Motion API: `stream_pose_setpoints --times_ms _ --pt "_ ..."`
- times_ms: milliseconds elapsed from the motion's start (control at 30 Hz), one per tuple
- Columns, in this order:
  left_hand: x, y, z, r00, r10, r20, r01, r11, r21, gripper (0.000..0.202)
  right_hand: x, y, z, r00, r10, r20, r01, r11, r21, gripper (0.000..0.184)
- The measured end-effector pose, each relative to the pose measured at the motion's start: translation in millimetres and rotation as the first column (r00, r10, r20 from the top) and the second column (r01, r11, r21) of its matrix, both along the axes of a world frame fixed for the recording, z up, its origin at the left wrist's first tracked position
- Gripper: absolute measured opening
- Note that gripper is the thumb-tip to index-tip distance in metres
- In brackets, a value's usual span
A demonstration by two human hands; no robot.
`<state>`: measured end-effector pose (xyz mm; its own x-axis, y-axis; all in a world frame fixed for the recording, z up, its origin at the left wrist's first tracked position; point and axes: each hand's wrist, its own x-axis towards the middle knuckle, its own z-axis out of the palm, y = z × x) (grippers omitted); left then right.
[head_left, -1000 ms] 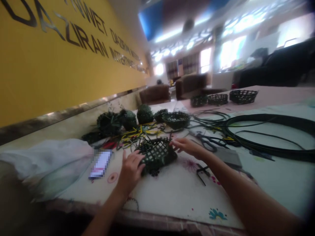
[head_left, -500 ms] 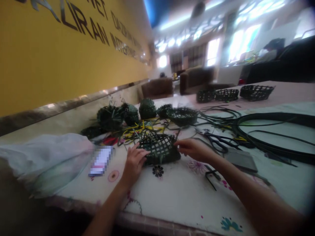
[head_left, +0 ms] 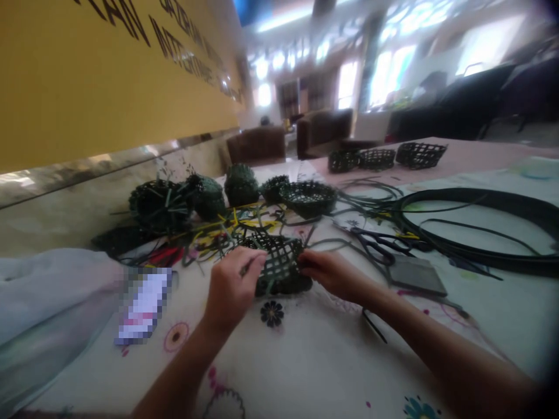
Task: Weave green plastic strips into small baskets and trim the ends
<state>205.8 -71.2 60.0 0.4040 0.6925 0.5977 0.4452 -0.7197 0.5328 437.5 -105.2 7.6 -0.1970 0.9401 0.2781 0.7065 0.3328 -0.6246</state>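
Observation:
A dark green woven basket [head_left: 279, 265] with an open lattice lies on the table in front of me, tilted so that its mesh faces me. At its right edge, my right hand [head_left: 325, 270] is closed, fingers pinching the rim. My left hand [head_left: 233, 285] is at the left side, overlapping the basket. Its fingers are curled and the thumb presses against the forefinger. What sits in that pinch is hidden by the hand.
Behind the basket lie yellow and green strips [head_left: 257, 218] and several finished baskets [head_left: 310, 198]. To the right are scissors [head_left: 375, 247], a grey flat block [head_left: 417, 276] and a large coil of dark strip [head_left: 406, 212]. A blurred-out white item [head_left: 146, 305] and a plastic bag [head_left: 56, 314] lie left.
My left hand has gone from spread fingers on the basket's left side to a closed pinch. My right hand stays at the right rim. The view has shifted to the right.

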Motion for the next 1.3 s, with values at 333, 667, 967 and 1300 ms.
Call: stream_pose_setpoints --times_ms 333,667,967,1300 --pt "43.2 35.3 -11.6 0.921 -0.386 0.043 0.297 0.629 -0.718 0.010 -0.1 -1.1 2.5 1.000 -0.016 0.016 0.017 0.998 -0.052 0.011" --pt "48.3 33.9 -33.5 0.978 -0.172 0.118 0.203 0.661 -0.722 0.021 2.5 2.0 0.2 0.997 0.000 -0.083 -0.008 0.995 -0.098 0.006" --pt "48.4 33.4 -33.6 0.982 -0.161 0.099 0.180 0.642 -0.745 0.018 -4.2 -4.8 7.6 0.954 -0.069 -0.292 0.012 0.981 -0.194 0.025" --pt "48.8 33.9 -40.2 0.981 -0.171 0.090 0.182 0.668 -0.722 0.017 -14.7 -12.0 13.1 0.912 -0.136 -0.388 0.077 0.983 -0.165 0.037"
